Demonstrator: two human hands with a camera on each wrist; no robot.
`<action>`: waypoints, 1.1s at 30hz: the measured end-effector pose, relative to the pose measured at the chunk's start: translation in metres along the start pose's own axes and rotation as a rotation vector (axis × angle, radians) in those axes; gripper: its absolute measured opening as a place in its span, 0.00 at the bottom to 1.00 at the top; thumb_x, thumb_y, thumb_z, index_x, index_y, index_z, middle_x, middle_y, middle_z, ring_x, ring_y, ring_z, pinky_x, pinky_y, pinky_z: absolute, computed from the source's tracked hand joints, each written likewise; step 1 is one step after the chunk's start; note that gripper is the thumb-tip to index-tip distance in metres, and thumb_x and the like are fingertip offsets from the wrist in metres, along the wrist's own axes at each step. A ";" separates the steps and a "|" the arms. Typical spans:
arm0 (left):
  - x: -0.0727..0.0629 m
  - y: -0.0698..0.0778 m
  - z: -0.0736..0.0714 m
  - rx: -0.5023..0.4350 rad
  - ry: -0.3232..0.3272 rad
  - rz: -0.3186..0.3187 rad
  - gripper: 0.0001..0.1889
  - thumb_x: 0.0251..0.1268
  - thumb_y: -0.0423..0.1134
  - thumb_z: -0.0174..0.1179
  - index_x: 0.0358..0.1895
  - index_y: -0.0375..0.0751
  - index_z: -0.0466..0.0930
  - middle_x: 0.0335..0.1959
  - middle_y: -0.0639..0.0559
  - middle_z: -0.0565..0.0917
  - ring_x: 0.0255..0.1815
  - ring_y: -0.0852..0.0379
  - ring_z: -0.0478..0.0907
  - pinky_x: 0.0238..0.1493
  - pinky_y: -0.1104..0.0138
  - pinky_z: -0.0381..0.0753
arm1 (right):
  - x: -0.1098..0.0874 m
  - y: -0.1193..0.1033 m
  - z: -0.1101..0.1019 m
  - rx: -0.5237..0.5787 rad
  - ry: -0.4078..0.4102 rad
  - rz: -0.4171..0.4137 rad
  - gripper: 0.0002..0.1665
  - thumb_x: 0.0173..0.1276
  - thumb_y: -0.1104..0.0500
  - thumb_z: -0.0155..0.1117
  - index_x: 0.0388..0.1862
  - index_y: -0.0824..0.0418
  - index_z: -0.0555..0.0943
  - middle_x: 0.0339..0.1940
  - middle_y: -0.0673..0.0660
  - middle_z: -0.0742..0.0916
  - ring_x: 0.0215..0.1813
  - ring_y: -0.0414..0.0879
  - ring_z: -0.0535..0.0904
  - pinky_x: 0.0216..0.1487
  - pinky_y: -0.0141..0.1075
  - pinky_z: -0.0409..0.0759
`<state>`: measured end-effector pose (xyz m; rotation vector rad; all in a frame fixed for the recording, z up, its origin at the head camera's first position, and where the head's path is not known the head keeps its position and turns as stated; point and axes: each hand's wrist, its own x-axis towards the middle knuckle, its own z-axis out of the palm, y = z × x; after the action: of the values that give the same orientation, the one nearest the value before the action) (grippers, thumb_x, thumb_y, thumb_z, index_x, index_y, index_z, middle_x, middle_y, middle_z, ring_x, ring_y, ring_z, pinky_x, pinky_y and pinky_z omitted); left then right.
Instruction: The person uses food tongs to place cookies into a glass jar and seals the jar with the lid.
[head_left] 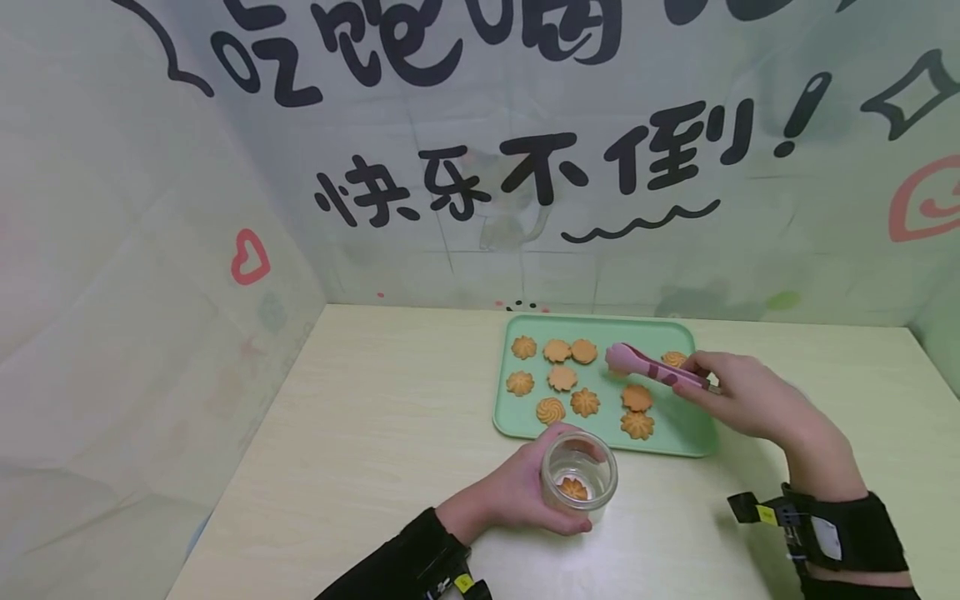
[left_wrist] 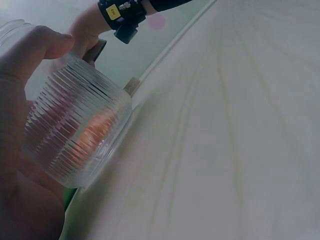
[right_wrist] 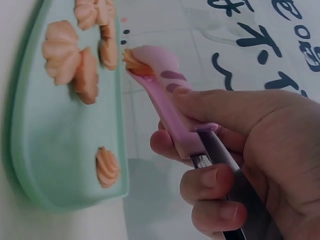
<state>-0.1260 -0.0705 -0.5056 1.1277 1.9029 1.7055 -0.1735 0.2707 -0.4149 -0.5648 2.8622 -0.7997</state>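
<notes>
Here your left hand point(head_left: 517, 485) curls round the jar point(head_left: 612, 477), one cookie point(head_left: 573, 489) inside, the tray point(head_left: 675, 427) just beyond. Now your right hand point(head_left: 750, 402) pinches the tongs point(head_left: 651, 365), their tips gripping another cookie point(right_wrist: 134, 63) over the tray, left of that hand; slacken the squeeze and it could slip, poking out as it does. It looks golden-orange, ridged, its far side hidden.

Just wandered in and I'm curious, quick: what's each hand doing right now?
Left hand: holding a jar.
Right hand: holding tongs, which pinch a cookie.
</notes>
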 end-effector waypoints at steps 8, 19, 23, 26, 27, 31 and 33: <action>-0.001 -0.003 0.000 0.008 0.001 0.011 0.47 0.50 0.27 0.85 0.71 0.45 0.66 0.67 0.46 0.81 0.70 0.53 0.79 0.75 0.56 0.77 | -0.026 -0.015 -0.027 0.030 0.113 -0.155 0.08 0.77 0.58 0.74 0.51 0.51 0.85 0.30 0.43 0.79 0.24 0.36 0.68 0.24 0.33 0.69; -0.002 -0.004 0.000 -0.004 -0.004 -0.027 0.47 0.51 0.28 0.84 0.73 0.48 0.65 0.68 0.48 0.81 0.71 0.52 0.79 0.76 0.56 0.76 | -0.052 -0.062 -0.036 0.107 0.043 -0.386 0.17 0.75 0.62 0.76 0.50 0.39 0.83 0.26 0.33 0.78 0.23 0.30 0.69 0.22 0.27 0.71; -0.001 -0.002 0.000 -0.018 -0.011 -0.047 0.49 0.53 0.30 0.84 0.76 0.51 0.63 0.67 0.45 0.82 0.71 0.51 0.79 0.77 0.57 0.76 | -0.054 -0.074 -0.032 0.071 0.040 -0.448 0.19 0.73 0.60 0.78 0.50 0.35 0.83 0.27 0.29 0.78 0.22 0.26 0.67 0.22 0.24 0.68; -0.001 -0.002 -0.001 -0.026 -0.017 -0.045 0.51 0.54 0.30 0.84 0.79 0.51 0.61 0.67 0.40 0.81 0.71 0.50 0.79 0.77 0.56 0.75 | -0.055 -0.079 -0.029 0.010 0.078 -0.491 0.17 0.72 0.55 0.80 0.49 0.34 0.84 0.25 0.26 0.76 0.21 0.21 0.63 0.20 0.22 0.62; -0.001 -0.002 -0.001 -0.029 -0.018 -0.046 0.52 0.54 0.30 0.84 0.79 0.51 0.61 0.67 0.40 0.81 0.71 0.50 0.79 0.78 0.56 0.75 | -0.055 -0.080 -0.028 -0.003 0.088 -0.505 0.16 0.72 0.55 0.81 0.48 0.35 0.84 0.25 0.25 0.75 0.21 0.20 0.61 0.20 0.21 0.61; -0.001 -0.003 -0.001 -0.039 -0.014 -0.069 0.51 0.52 0.29 0.84 0.78 0.53 0.63 0.69 0.47 0.80 0.70 0.50 0.79 0.77 0.56 0.75 | -0.059 -0.085 -0.024 0.004 0.071 -0.522 0.12 0.73 0.55 0.79 0.47 0.40 0.84 0.29 0.27 0.77 0.24 0.20 0.64 0.23 0.19 0.64; -0.002 -0.003 0.000 -0.043 -0.010 -0.085 0.50 0.52 0.29 0.84 0.76 0.54 0.64 0.70 0.52 0.79 0.70 0.51 0.78 0.77 0.57 0.76 | -0.062 -0.086 -0.024 0.015 0.048 -0.499 0.11 0.74 0.56 0.78 0.47 0.41 0.84 0.32 0.29 0.78 0.25 0.22 0.67 0.24 0.19 0.67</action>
<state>-0.1261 -0.0720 -0.5086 1.0226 1.8720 1.6834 -0.0939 0.2373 -0.3489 -1.3043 2.7810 -0.9012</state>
